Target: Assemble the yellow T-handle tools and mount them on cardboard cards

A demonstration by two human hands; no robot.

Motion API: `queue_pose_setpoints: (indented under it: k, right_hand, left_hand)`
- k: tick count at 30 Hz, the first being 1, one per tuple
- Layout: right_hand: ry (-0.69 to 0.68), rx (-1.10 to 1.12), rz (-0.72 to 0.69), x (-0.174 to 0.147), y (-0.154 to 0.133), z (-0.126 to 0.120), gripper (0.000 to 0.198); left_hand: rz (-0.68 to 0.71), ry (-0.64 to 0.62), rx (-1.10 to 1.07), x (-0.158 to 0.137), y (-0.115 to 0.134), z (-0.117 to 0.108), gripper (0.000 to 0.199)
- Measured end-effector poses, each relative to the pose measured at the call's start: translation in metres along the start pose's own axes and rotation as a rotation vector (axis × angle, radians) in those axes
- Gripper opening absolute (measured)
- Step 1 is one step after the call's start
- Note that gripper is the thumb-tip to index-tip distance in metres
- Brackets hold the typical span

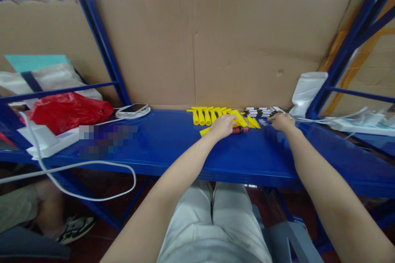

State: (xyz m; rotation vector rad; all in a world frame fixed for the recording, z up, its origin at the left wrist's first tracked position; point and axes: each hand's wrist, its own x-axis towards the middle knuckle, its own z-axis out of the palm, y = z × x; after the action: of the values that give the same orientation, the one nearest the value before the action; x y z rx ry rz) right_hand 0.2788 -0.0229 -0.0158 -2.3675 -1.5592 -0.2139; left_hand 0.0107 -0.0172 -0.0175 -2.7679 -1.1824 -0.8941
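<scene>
Your left hand (pixel 222 126) pinches a yellow piece (pixel 240 118); your right hand (pixel 283 122), right beside small bits (pixel 263 122), I can't tell its grip!

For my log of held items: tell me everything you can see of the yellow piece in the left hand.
The yellow piece looks like plastic, with a broad, flat part showing slantwise past the fingers of the left hand. A yellow end shows at the hand's other side, perhaps its handle; the hand hides any join. It is over the blue table, near a row of yellow pieces. Whether it touches the table, I cannot tell.
</scene>
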Motion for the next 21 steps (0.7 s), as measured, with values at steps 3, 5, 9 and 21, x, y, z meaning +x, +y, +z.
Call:
queue_pose_setpoints:
  k: [3, 5, 9, 21]
  right_hand:
    - [-0.052, -0.017, -0.004, 0.002, 0.000, 0.003, 0.042]
    - [-0.065, -0.028, -0.030, 0.003, -0.002, 0.004, 0.042]
    - [-0.074, -0.056, -0.055, 0.001, -0.008, 0.004, 0.039]
    - [-0.025, -0.023, -0.068, 0.011, -0.002, 0.019, 0.018]
  left_hand:
    - [0.004, -0.006, -0.006, 0.000, 0.000, -0.001, 0.032]
    - [0.006, -0.011, -0.010, 0.000, 0.000, -0.002, 0.032]
    - [0.010, -0.017, -0.026, 0.000, 0.001, -0.002, 0.030]
    - [0.046, -0.022, -0.026, 0.000, 0.002, -0.001, 0.030]
